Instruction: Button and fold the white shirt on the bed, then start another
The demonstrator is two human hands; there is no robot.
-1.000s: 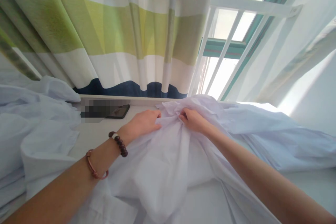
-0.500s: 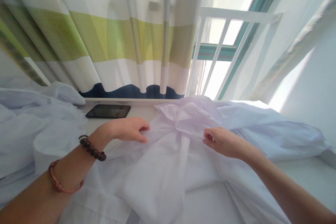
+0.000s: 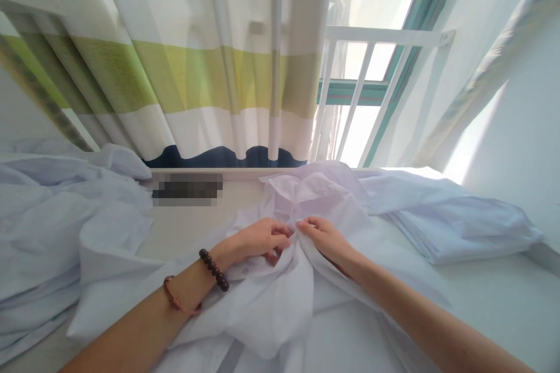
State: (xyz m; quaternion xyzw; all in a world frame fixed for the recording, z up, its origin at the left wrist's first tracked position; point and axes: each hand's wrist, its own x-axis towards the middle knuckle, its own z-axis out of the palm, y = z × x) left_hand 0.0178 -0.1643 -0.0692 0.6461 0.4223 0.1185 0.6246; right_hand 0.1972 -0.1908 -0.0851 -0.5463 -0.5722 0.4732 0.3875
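Note:
A white collared garment (image 3: 271,326), thin and rumpled, is spread out in front of me, its collar end toward the railing. My left hand (image 3: 266,238), with a dark bead bracelet and a reddish bangle on that arm, pinches the garment's cloth just below the collar. Close beside it, my right hand (image 3: 321,236) grips the other front edge between thumb and fingers. The two hands almost meet at the middle. Whether a button lies between the fingertips is hidden.
To the left is a heap of white cloth (image 3: 39,204). Folded white cloth (image 3: 464,221) lies on the right. A pixelated dark object (image 3: 188,189) rests near the back ledge. Behind stand a striped curtain (image 3: 184,76), a white railing (image 3: 385,36) and a window.
Both hands have moved inward from the garment's two sides to its middle below the collar, drawing the cloth edges together. The view has shifted slightly.

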